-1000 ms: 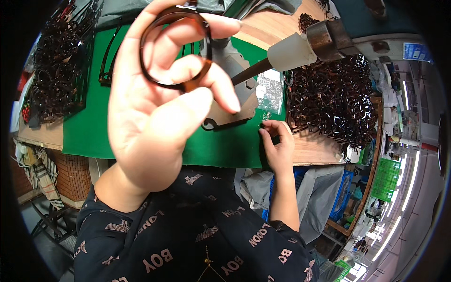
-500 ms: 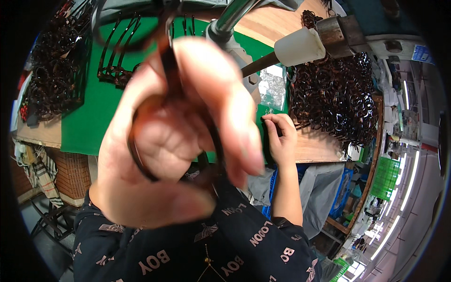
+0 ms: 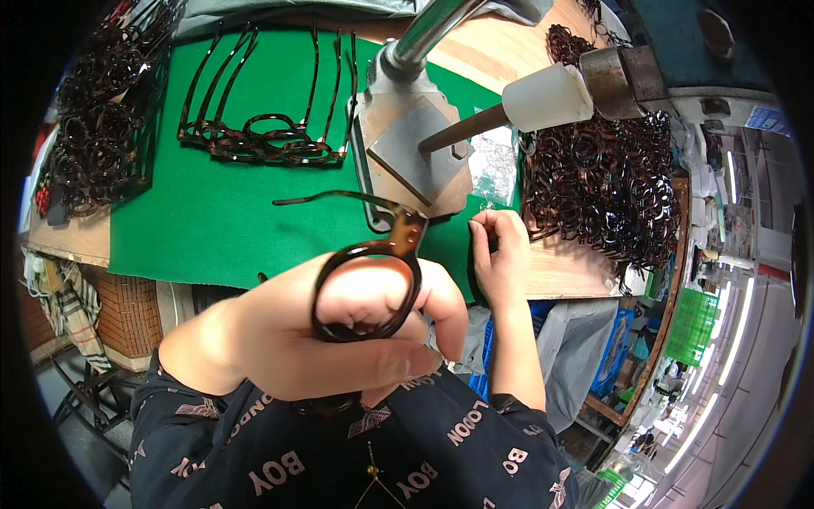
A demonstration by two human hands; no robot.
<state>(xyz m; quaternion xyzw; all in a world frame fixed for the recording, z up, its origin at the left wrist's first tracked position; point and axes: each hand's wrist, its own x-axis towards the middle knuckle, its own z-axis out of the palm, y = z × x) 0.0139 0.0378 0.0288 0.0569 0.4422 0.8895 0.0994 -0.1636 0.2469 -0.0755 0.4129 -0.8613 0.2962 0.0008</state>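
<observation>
A brown tortoiseshell eyeglass frame is in my left hand, close in front of my chest. The hand is closed round it, thumb over the lower rim, with one temple arm reaching out above the mat. Part of the frame is hidden by the fingers. My right hand rests at the right edge of the green mat, thumb and forefinger pinched together. Whatever they hold, if anything, is too small to make out. Just above those fingertips lie tiny shiny bits, beside a clear plastic bag of small parts.
A metal stand with a rod and white cylinder rises beyond my hands. Several finished-looking eyeglass frames lie on the mat at far left. Heaps of dark frames fill the right and left sides.
My left hand has moved down and away from the camera with the eyeglass frame, uncovering the stand and the frames on the mat. My right hand stays nearly where it was.
</observation>
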